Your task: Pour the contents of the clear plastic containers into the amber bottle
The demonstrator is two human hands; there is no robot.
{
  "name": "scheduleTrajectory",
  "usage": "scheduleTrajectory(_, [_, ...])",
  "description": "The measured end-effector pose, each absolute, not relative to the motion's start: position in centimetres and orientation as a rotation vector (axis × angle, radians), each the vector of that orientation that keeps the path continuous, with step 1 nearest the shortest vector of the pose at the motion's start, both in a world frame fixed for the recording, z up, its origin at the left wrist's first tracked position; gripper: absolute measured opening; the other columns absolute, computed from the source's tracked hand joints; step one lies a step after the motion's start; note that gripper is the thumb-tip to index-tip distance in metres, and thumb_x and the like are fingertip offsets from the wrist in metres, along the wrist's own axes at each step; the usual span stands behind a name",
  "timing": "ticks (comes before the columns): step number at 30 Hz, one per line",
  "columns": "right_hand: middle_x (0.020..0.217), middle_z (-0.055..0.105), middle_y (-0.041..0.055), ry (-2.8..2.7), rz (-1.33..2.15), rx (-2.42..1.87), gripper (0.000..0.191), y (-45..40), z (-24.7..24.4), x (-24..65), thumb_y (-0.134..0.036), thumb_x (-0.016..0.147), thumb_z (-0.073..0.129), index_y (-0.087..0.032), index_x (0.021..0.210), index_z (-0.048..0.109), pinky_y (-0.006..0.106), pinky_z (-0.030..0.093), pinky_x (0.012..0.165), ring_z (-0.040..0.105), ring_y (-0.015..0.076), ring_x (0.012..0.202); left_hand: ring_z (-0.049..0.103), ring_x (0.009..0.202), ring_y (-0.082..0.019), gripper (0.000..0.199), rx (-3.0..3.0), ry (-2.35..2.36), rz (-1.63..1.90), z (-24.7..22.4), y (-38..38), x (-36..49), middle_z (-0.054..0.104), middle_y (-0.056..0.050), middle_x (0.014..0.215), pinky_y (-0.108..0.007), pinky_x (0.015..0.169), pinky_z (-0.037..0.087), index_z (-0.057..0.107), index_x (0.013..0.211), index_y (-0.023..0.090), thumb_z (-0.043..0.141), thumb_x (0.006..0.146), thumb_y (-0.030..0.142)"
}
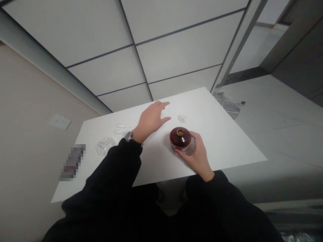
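My right hand (198,156) is wrapped round a small round jar (181,149) near the table's front edge. The jar has a glossy dark red-brown domed top (174,136) with a metal-rimmed hole at its centre; orange shows inside the hole. My thumb lies on the near side and my fingers on the right side, their tips partly hidden. To the upper left, my left hand (152,117) is held over the white table (161,168), holding nothing, with thumb and fingers apart. A small crumpled whitish piece (182,118) lies just beyond the jar.
A clear faceted plastic or glass container (104,146) stands left of my left forearm. White slender pieces (121,126), too blurred to name, lie behind it. A pixelated oblong item (73,163) rests at the left edge. Clear plastic wrapping (228,104) is on the floor to the right.
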State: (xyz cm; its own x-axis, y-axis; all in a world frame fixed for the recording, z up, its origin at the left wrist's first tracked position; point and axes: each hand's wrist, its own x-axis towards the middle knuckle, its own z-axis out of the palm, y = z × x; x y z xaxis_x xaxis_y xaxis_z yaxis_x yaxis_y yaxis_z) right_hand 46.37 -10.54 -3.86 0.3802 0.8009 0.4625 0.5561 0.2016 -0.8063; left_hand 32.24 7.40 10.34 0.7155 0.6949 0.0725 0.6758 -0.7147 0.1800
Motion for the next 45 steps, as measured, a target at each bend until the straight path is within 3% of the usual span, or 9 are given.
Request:
scheduleTrajectory(4, [0.132, 0.066, 0.0157, -1.291, 0.248, -1.468, 0.069, -10.7, -4.1, 46.4, -0.057, 0.085, 0.084, -0.023, 0.138, 0.054, 0.061, 0.053, 0.108, 0.064, 0.0353, 0.125, 0.047, 0.155, -0.04, 0.107, 2.753, 1.253, -0.136, 11.1, 7.1, 23.1, 0.046, -0.024, 0.168, -0.05, 0.127, 0.04, 0.033, 0.168, 0.011, 0.089, 0.084, 0.044])
scheduleTrajectory(7, [0.131, 0.066, 0.0159, -1.282, 0.21, -1.467, 0.071, -10.7, -4.5, 46.4, -0.057, 0.083, 0.085, -0.022, 0.136, 0.055, 0.062, 0.053, 0.108, 0.065, 0.0357, 0.124, 0.039, 0.161, -0.042, 0.121, 2.718, 1.231, -0.45, 10.5, 6.5, 18.6, 0.037, -0.029, 0.174, -0.051, 0.13, 0.037, 0.023, 0.171, 0.008, 0.093, 0.078, 0.04])
scheduleTrajectory(10, [0.129, 0.067, 0.0152, -1.28, 0.197, -1.475, 0.072, -10.6, -4.8, 46.4, -0.059, 0.082, 0.085, -0.022, 0.136, 0.055, 0.062, 0.053, 0.107, 0.066, 0.0357, 0.122, 0.051, 0.154, -0.039, 0.108, 2.718, 1.27, -0.509, 9.4, 6.1, 17.2, 0.048, -0.027, 0.168, -0.047, 0.125, 0.043, 0.023, 0.171, 0.009, 0.085, 0.085, 0.031])
scheduleTrajectory(15, [0.128, 0.067, 0.0144, -1.276, 0.21, -1.485, 0.073, -10.7, -4.6, 46.5, -0.061, 0.081, 0.085, -0.022, 0.135, 0.056, 0.06, 0.054, 0.106, 0.066, 0.035, 0.121, 0.064, 0.14, -0.038, 0.098, 2.713, 1.414, -0.396, 8.4, 6.1, 18.1, 0.063, -0.022, 0.156, -0.045, 0.109, 0.055, 0.027, 0.171, 0.018, 0.08, 0.09, 0.034])
scheduleTrajectory(26, [0.129, 0.067, 0.0152, -1.294, 0.213, -1.448, 0.072, -10.7, -4.6, 46.6, -0.059, 0.083, 0.085, -0.02, 0.137, 0.056, 0.059, 0.056, 0.104, 0.067, 0.0346, 0.119, 0.068, 0.128, -0.034, 0.097, 2.781, 1.342, -0.373, 8.1, 5.7, 24.3, 0.07, -0.02, 0.143, -0.039, 0.098, 0.054, 0.025, 0.172, 0.017, 0.078, 0.093, 0.034])
scheduleTrajectory(38, [0.134, 0.069, 0.0153, -1.355, 0.211, -1.418, 0.07, -10.9, -4.1, 46.6, -0.058, 0.086, 0.085, -0.021, 0.139, 0.057, 0.057, 0.056, 0.105, 0.067, 0.0346, 0.124, 0.067, 0.129, -0.032, 0.094, 2.867, 1.11, -0.156, 6.5, 5.1, 30.6, 0.069, -0.019, 0.143, -0.04, 0.105, 0.053, 0.026, 0.171, 0.014, 0.077, 0.095, 0.033])
scheduleTrajectory(41, [0.134, 0.069, 0.0156, -1.36, 0.224, -1.414, 0.071, -10.8, -4.2, 46.6, -0.06, 0.086, 0.085, -0.021, 0.138, 0.057, 0.058, 0.056, 0.106, 0.067, 0.0351, 0.124, 0.061, 0.142, -0.034, 0.099, 2.836, 0.998, -0.054, 6.1, 5.2, 31.4, 0.059, -0.024, 0.157, -0.043, 0.115, 0.05, 0.02, 0.172, 0.012, 0.077, 0.095, 0.037])
scheduleTrajectory(45, [0.134, 0.069, 0.015, -1.367, 0.225, -1.412, 0.07, -10.8, -4.4, 46.7, -0.06, 0.086, 0.085, -0.022, 0.139, 0.058, 0.058, 0.056, 0.106, 0.068, 0.0349, 0.124, 0.034, 0.165, -0.04, 0.115, 2.806, 0.893, 0.055, 6.2, 5.6, 28.5, 0.026, -0.029, 0.178, -0.051, 0.132, 0.034, 0.013, 0.173, 0.012, 0.085, 0.088, 0.042])
